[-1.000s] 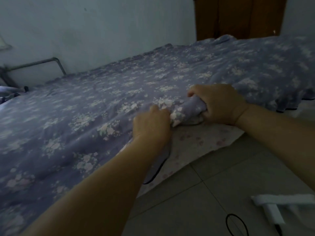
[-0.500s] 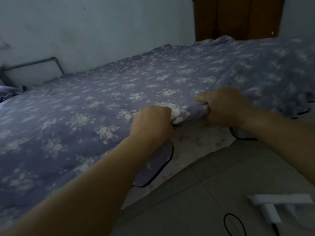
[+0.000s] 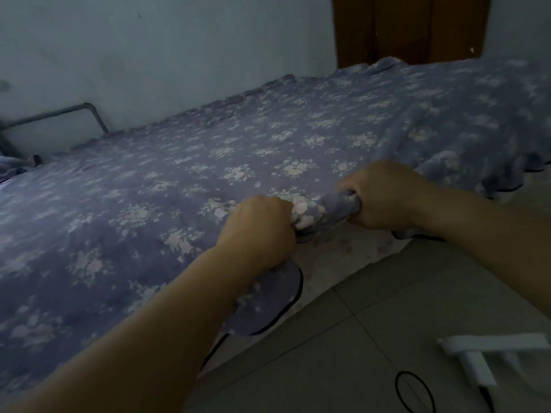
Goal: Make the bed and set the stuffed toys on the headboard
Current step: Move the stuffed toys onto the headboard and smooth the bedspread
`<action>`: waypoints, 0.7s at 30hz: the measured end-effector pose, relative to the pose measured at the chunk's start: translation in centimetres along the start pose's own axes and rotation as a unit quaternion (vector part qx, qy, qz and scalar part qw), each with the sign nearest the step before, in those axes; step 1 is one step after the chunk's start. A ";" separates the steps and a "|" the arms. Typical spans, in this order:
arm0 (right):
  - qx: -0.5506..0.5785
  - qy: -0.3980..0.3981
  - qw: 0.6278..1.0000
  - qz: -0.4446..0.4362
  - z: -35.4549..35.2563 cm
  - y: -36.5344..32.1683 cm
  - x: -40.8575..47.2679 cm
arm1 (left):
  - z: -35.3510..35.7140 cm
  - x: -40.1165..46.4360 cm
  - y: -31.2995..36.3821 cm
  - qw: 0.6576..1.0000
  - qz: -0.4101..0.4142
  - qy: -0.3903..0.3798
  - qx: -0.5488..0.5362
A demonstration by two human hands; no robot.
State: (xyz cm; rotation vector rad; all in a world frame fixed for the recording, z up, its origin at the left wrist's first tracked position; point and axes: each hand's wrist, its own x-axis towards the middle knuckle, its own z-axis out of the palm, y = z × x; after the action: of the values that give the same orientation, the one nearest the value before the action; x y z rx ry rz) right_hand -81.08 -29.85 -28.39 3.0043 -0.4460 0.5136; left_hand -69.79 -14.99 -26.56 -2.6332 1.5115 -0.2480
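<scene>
Both fists bunch the near edge of the purple floral fleece blanket [image 3: 208, 162] (dark-piped hem). The left hand [image 3: 262, 231] and right hand [image 3: 384, 195] sit near together, fingers curled tight round the cloth.

Dim room, pale bluish wall [image 3: 167, 49], brown wooden door [image 3: 411, 28], grey tiled floor [image 3: 357, 347]

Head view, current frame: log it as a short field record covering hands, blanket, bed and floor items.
left hand: grips a bunched edge of the purple floral blanket
right hand: grips the same bunched edge, close beside the left
blanket: spread over the bed, near edge hanging over the side
pale floral sheet: shows under the lifted edge
floor: white plastic object; black cable loop
stuffed toys: none in view
</scene>
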 end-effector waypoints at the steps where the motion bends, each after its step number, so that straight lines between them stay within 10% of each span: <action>1: -0.002 -0.007 1.000 -0.003 0.0 0.1 -0.1 | 0.1 -0.2 0.1 1.000 0.010 0.006 0.004; 10: -0.065 -0.131 0.989 -0.017 4.3 -0.1 -1.1 | 5.4 -0.6 0.6 0.979 0.091 -0.182 -0.027; 14: -0.101 -0.401 0.910 -0.003 8.1 0.2 -2.7 | 7.0 -0.4 -0.2 0.943 0.085 -0.289 -0.143; 17: -0.041 -0.540 0.838 0.063 8.8 0.6 -3.5 | 6.8 1.6 -1.5 0.983 0.088 -0.133 -0.092; 21: -0.010 -0.355 0.926 0.128 7.6 3.7 -1.5 | 5.3 5.7 -2.3 0.992 0.103 0.078 -0.001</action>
State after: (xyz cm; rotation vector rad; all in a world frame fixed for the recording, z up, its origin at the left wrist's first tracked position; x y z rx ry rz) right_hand -81.09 -33.85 -36.00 3.0298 -0.8716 -0.6088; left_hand -63.98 -18.69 -30.90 -2.4828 1.8173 -0.4447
